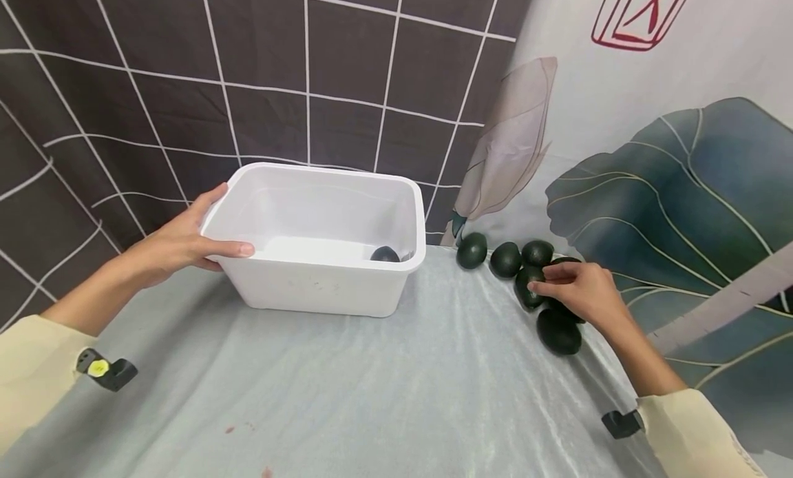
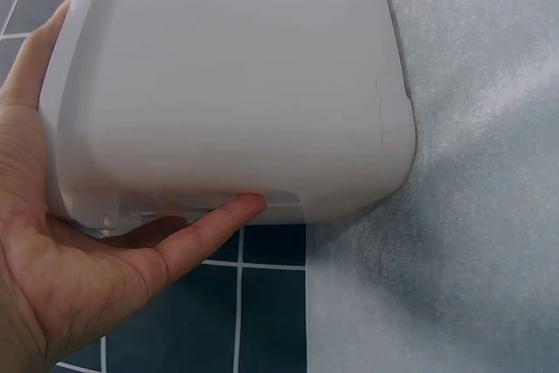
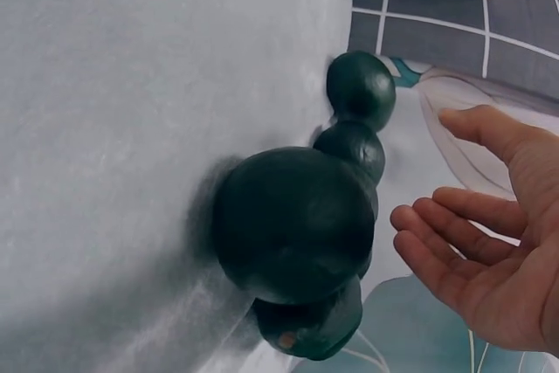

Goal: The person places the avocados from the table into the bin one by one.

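Avocados (image 1: 522,292) may roll if your right hand (image 1: 582,290) (fingers parted, empty) nudges them; your left hand (image 1: 182,235) grips the tub (image 1: 319,285).

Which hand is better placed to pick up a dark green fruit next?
Probably the right hand: it holds nothing and is beside the dark green fruits, while the left hand grips the white bin.

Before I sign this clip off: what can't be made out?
Head: lower part of the dark object in the white bin, behind its near wall.
Head: exact number of dark green fruits, some covered by the right hand.
Left wrist: the bin's inside, behind its walls.
Right wrist: most of the bin, cut by the top edge.
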The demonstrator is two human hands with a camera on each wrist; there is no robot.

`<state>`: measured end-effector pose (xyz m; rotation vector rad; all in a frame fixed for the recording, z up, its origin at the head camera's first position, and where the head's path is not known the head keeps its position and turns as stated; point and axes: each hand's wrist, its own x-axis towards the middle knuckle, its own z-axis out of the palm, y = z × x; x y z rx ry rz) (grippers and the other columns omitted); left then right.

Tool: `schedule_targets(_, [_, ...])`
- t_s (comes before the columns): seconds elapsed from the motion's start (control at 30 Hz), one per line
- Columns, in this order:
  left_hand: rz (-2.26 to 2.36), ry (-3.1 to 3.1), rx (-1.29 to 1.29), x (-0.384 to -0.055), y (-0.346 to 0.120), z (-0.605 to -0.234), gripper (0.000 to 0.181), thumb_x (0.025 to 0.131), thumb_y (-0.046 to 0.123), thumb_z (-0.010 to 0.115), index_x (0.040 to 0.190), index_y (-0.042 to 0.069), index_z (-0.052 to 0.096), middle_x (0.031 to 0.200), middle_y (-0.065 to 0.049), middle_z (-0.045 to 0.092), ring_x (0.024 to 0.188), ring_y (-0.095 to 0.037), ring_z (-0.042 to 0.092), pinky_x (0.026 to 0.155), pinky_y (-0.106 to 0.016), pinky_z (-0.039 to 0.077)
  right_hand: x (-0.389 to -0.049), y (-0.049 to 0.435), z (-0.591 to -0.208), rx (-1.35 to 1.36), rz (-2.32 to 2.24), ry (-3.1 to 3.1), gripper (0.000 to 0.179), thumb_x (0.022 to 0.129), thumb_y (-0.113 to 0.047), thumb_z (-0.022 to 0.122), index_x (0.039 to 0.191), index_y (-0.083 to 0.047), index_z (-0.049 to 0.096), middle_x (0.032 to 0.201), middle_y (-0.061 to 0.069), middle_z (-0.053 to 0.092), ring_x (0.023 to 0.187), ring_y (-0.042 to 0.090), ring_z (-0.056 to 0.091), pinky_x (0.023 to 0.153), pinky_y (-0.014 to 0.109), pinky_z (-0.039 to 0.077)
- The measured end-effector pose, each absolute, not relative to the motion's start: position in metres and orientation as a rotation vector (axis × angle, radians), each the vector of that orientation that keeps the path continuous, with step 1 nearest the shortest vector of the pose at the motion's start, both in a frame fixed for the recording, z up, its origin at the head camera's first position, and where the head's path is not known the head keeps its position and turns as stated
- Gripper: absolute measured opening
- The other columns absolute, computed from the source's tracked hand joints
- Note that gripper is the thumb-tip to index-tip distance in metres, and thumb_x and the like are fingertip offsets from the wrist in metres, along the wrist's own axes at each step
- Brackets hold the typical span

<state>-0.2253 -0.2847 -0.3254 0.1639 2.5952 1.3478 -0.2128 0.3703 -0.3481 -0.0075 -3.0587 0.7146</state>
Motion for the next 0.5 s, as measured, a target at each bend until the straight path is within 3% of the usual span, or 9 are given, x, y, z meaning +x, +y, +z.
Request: schedule_targets(0.5, [1.360,2.591,0.162,-0.225,-0.285,-0.324,0.132,0.100,0.032,0.085,0.181,0.025,-0.018,0.186,-0.030,0.008,0.156,-0.052,0.038,0.101,-0.069,0.062,-0.204,0.390,-0.347,-0.075,0.608,-3.170,0.076,0.096,-0.057,0.085,0.137,0.007,0.076,0.133,0.030,0.079,0.128,0.056,0.062,0.094,0.062,0.060])
